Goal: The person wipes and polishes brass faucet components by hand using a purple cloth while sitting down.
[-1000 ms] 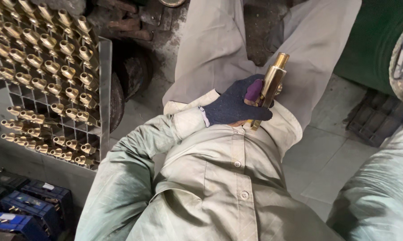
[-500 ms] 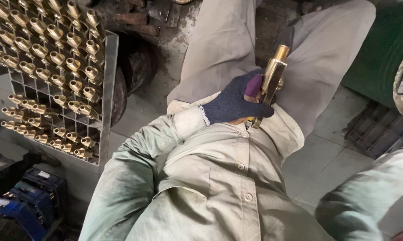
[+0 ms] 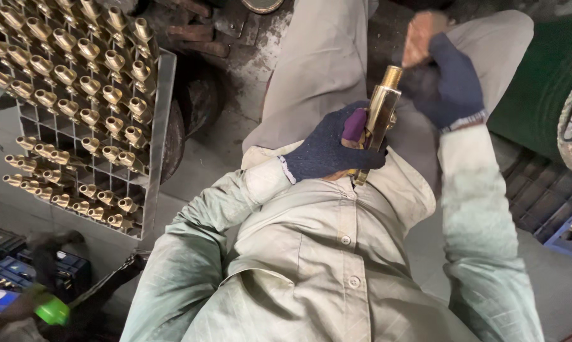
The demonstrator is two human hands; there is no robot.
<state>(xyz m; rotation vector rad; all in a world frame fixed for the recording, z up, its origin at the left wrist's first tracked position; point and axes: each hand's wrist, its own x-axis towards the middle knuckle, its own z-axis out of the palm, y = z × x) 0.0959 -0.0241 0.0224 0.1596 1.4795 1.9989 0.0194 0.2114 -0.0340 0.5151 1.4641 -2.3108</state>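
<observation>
Head view here: we've got our left hand point(image 3: 327, 149) in a dark glove, grip closed around a brass fitting point(image 3: 379, 117) held upright over our lap. Our right hand point(image 3: 447, 76) hovers just above its top end; can't tell its grip. Rack of brass fittings point(image 3: 77, 107) sits off left.

Polished brass tube-shaped fitting point(image 3: 381, 120), shiny gold colour, stands nearly upright, tilted slightly right, in front of the person's chest above the lap. Narrower cylindrical neck at the top end, wider rectangular-looking body below. Lower end sticks out beneath the left hand point(image 3: 332, 147) in a dark blue knit glove, which wraps its middle. Right hand point(image 3: 447, 76), same glove type, hovers just beside the top end; contact unclear.
</observation>
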